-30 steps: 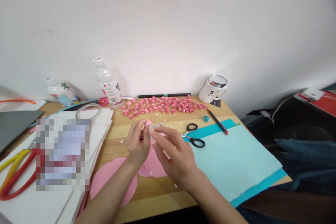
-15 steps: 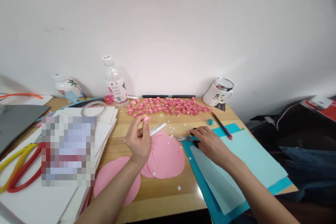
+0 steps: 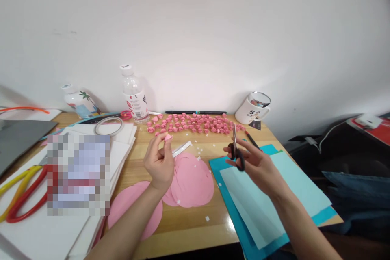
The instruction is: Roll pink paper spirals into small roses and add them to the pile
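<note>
Between the thumb and fingers of my left hand (image 3: 159, 161) is a small rolled pink paper flower (image 3: 167, 137). A white strip (image 3: 182, 148), perhaps double-sided tape, sticks out beside that hand; whether the hand grips it I cannot tell. My right hand (image 3: 254, 162) holds small black-handled scissors (image 3: 236, 150), blades pointing up, above the blue paper (image 3: 217, 164). Pink paper circles (image 3: 193, 183) lie stacked below and between the hands, and another pink circle (image 3: 137, 199) is partly covered by my left forearm. Rolled pink paper flowers (image 3: 195, 123) spread in rows behind.
Along the wall stand a clear bottle (image 3: 134, 97), a black pen (image 3: 195, 112) and a white mug (image 3: 252, 109). White papers (image 3: 39, 231) and large red-and-yellow-handled scissors (image 3: 27, 195) are at left. Light blue sheets (image 3: 300, 183) cover the right side. Tiny white scraps dot the wood.
My right hand has picked the scissors up off the blue paper and raised them, blades now upward. My left hand with the pink flower has barely moved.
</note>
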Available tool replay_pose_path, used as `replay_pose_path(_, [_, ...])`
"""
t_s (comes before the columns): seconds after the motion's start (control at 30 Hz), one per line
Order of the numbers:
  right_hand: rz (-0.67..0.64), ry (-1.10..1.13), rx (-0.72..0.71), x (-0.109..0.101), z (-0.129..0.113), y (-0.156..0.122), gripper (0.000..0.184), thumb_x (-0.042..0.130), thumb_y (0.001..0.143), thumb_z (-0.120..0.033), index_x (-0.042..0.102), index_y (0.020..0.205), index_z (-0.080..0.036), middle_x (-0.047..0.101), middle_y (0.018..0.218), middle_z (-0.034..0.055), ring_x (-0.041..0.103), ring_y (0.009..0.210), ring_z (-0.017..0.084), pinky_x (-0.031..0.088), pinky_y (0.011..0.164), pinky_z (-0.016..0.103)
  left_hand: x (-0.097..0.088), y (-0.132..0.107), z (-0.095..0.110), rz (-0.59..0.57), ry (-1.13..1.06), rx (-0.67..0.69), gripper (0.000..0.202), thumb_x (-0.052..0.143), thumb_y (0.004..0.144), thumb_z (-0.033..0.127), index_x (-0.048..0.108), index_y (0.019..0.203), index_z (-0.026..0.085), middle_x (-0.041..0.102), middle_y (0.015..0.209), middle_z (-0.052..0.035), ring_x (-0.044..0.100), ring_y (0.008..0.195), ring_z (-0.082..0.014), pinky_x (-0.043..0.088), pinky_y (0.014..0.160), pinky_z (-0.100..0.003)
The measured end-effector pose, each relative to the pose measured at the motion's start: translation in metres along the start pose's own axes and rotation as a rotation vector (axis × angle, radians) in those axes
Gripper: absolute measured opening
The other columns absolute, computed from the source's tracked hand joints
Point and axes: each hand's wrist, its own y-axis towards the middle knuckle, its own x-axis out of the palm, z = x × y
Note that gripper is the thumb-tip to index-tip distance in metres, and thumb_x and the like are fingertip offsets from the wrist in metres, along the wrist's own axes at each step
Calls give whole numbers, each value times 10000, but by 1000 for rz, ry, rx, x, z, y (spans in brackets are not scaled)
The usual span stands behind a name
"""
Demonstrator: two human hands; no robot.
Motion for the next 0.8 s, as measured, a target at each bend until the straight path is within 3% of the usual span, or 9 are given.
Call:
replay_pose_path(0.1, [-116, 41, -2, 29, -12, -5, 667, 731, 667, -375, 446, 1263, -284, 568, 1143, 94, 546, 1078, 264, 504, 846, 417, 0, -2, 1, -3, 13, 10, 146, 599, 812, 260, 660, 914, 176, 630, 806, -15, 449, 432, -17, 357, 387, -131])
replay_pose_path(0.17, [-41, -150, -9, 48, -21, -3, 659, 780, 598, -352, 505, 1188, -249, 555, 1111, 88, 531, 1066, 266, 444, 915, 444, 0, -3, 2, -8, 28, 22, 145, 599, 812, 259, 662, 913, 177, 625, 783, -9, 445, 427, -17, 352, 386, -132])
replay_pose_path(0.3, [-30, -276, 26, 71, -32, 7, 481, 708, 674, -371, 550, 1104, -224, 567, 965, 54, 559, 929, 221, 452, 861, 410, 0, -4, 3, -3, 46, 26, 152, 594, 815, 269, 662, 919, 181, 627, 783, -8, 488, 447, -29, 380, 408, -141])
replay_pose_path(0.47, [-8, -372, 62, 83, -35, 16, 481, 697, 681, -349, 548, 1122, -226, 554, 962, 52, 566, 935, 219, 445, 843, 380, -1, -6, 3, -35, 39, 19, 146, 591, 817, 270, 658, 917, 187, 638, 799, -12, 569, 508, -62, 400, 419, -146])
replay_pose_path(0.6, [-90, -389, 76, 89, -38, 14, 471, 702, 679, -321, 558, 1118, -231, 556, 957, 52, 565, 929, 217, 446, 831, 371, -1, -6, 1, -38, 51, -7, 150, 585, 823, 282, 657, 915, 188, 645, 799, -6, 498, 420, -27, 368, 385, -142])
replay_pose_path(0.8, [-131, -346, 7, 91, -43, 4, 524, 710, 673, -254, 521, 1161, -230, 551, 984, 56, 550, 938, 213, 450, 834, 368, 2, 3, 1, 45, -24, -203, 240, 589, 814, 359, 646, 954, 173, 602, 670, 19, 431, 357, -14, 346, 345, -134])
